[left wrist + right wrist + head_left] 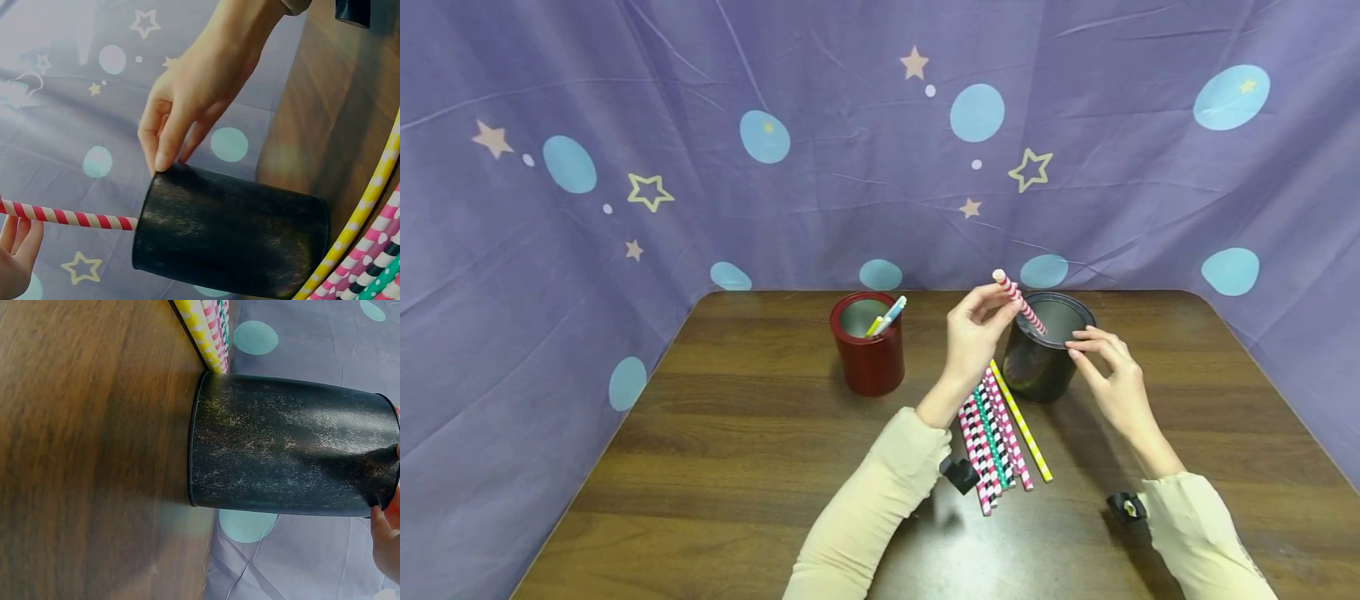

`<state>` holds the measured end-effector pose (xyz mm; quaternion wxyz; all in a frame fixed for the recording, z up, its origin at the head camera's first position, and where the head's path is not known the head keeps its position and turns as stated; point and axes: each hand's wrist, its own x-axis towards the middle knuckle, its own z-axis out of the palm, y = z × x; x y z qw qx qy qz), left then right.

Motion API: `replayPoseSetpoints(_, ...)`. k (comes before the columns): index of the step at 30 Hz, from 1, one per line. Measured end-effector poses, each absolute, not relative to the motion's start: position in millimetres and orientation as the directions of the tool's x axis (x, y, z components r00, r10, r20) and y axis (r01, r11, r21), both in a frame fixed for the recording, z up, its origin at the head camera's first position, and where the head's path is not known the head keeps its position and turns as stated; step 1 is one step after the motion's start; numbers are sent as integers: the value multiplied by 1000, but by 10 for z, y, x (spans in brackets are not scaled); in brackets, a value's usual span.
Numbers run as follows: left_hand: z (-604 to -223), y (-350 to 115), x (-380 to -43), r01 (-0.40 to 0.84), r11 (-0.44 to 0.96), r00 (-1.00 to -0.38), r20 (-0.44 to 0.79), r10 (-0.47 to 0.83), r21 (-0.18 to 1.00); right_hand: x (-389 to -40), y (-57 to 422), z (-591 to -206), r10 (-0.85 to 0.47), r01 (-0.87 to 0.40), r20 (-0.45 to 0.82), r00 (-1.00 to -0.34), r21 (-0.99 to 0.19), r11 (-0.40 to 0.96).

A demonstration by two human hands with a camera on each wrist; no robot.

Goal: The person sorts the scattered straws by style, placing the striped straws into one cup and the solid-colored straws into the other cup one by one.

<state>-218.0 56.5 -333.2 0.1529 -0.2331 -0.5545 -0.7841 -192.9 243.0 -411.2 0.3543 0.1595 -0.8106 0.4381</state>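
Observation:
My left hand (pixel 972 337) pinches a red-and-white striped paper straw (pixel 1032 316) near its upper part. The straw slants down through the mouth of a black can (pixel 1037 371), its lower end inside; the left wrist view shows the same straw (pixel 81 216) entering at the rim. At the can's right side, my right hand (pixel 1112 375) grips the rim between thumb and fingers. In the right wrist view only the fingertips of that hand (pixel 387 540) show at the can's edge. The can stands upright on the table.
Several patterned paper straws (pixel 992 433) lie together on the wooden table (pixel 737 433), in front of the black can, a yellow one (pixel 1022 425) at their right. Left of them stands a red can (pixel 871 362) holding a few pens (pixel 891 312). A purple curtain hangs behind.

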Motion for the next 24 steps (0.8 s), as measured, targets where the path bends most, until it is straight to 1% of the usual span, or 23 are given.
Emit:
replayPoseSetpoints(7,-3383,614,-2184,495,-261,-853,521,36,829,-1926,2414,-4107,50,-580,722,-690,-593,558)
replayPoseSetpoints(12,-3335,582,-2107,524,-142,-835,540,108,840,-1922,2413,-4107,51,-577,723,-689,-590,565)
replayPoseSetpoints(15,-3345,549,-2063,518,-92,-840,526,132,850,-1922,2410,-4104,51,-575,724,-688,-587,570)
replayPoseSetpoints(19,-3398,482,-2038,497,-58,-848,499,176,866,-1921,2410,-4096,51,-576,719,-693,-595,561)
replayPoseSetpoints(24,-3482,373,-2056,470,-21,-845,457,278,882,-1919,2414,-4095,55,-578,717,-695,-602,551)
